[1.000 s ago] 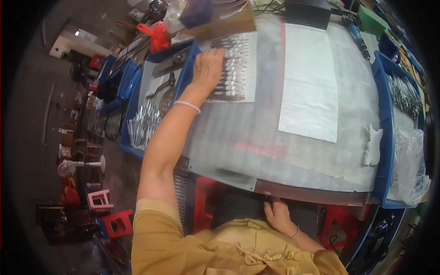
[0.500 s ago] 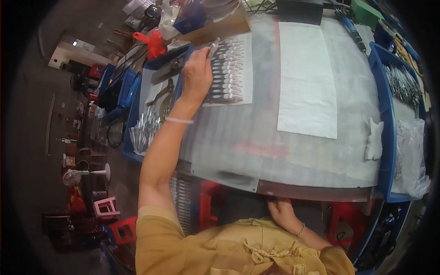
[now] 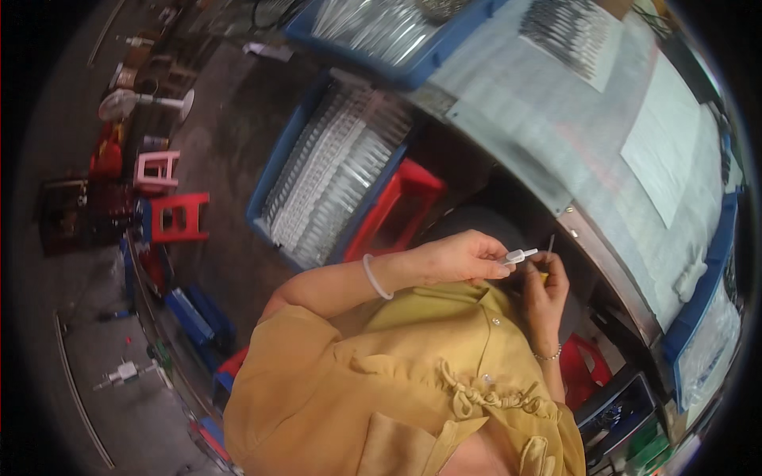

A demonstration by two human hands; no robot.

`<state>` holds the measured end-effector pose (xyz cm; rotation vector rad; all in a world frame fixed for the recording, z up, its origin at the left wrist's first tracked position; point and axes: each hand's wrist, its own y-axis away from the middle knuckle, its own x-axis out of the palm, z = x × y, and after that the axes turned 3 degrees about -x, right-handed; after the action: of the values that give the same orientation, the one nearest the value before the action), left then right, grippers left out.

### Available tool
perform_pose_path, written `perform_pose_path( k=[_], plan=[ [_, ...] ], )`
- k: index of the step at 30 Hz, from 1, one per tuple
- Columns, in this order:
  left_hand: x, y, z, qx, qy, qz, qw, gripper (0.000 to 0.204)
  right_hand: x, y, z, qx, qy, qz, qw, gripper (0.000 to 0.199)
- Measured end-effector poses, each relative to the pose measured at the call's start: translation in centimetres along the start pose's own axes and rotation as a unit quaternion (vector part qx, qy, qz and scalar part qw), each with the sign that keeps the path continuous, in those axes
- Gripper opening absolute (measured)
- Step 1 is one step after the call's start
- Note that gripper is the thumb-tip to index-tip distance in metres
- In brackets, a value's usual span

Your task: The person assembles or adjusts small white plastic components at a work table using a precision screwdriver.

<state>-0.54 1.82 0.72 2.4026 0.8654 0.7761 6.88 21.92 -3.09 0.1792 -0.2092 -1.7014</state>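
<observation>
My left hand (image 3: 475, 258) is in front of my shirt, thumb and fingers closed on a small white plastic piece with a narrow tip (image 3: 520, 255). The tip points toward my right hand (image 3: 546, 295), which is close beside it, near the table's front edge. Its fingers are curled in a pinch, with a thin rod (image 3: 552, 242) sticking up above them. A bit of yellow (image 3: 544, 278) shows between those fingers; whether it belongs to the rod I cannot tell. On the table, rows of small white-and-dark pieces (image 3: 567, 33) lie on a white sheet.
A blue crate (image 3: 266, 186) with stacked rows of pale pieces stands low on my left, beside a red stool (image 3: 405, 202). Above it, a blue tray (image 3: 413, 75) holds shiny slender parts. White paper (image 3: 659, 143) and a crumpled white item (image 3: 692, 282) lie on the covered table (image 3: 548, 151).
My left hand has come back from the rows on the table to my body with the white piece. My right hand has risen from the table's edge. The view has swung left and down.
</observation>
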Motion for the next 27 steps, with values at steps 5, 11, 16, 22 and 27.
perform_pose_path(
  k=[5, 11, 16, 22, 27],
  plan=[
    [-0.6, 1.1, 1.5, -0.025, -0.027, 0.058, 0.998, 0.030, 1.0, -0.2, 2.9, 0.083, -0.121, 0.009, 0.989, 0.014],
    [0.0, 1.4, 1.8, -0.014, -0.106, 0.047, 0.993, 0.029, 1.6, -0.7, 2.7, 0.133, -0.323, 0.070, 0.934, 0.012],
    [0.1, 0.6, 1.7, 0.043, -0.150, 0.025, 0.987, 0.027, 0.9, -0.5, 2.5, 0.095, -0.320, 0.090, 0.938, 0.013],
    [-1.3, -2.2, 2.9, 0.025, -0.014, 0.008, 1.000, 0.027, 0.2, 1.0, 4.3, -0.052, 0.190, 0.024, 0.980, 0.037],
    [-1.7, -3.0, 1.6, -0.057, 0.042, -0.001, 0.997, 0.027, -1.5, 1.4, 4.8, -0.160, 0.301, 0.077, 0.937, 0.037]
  ],
)
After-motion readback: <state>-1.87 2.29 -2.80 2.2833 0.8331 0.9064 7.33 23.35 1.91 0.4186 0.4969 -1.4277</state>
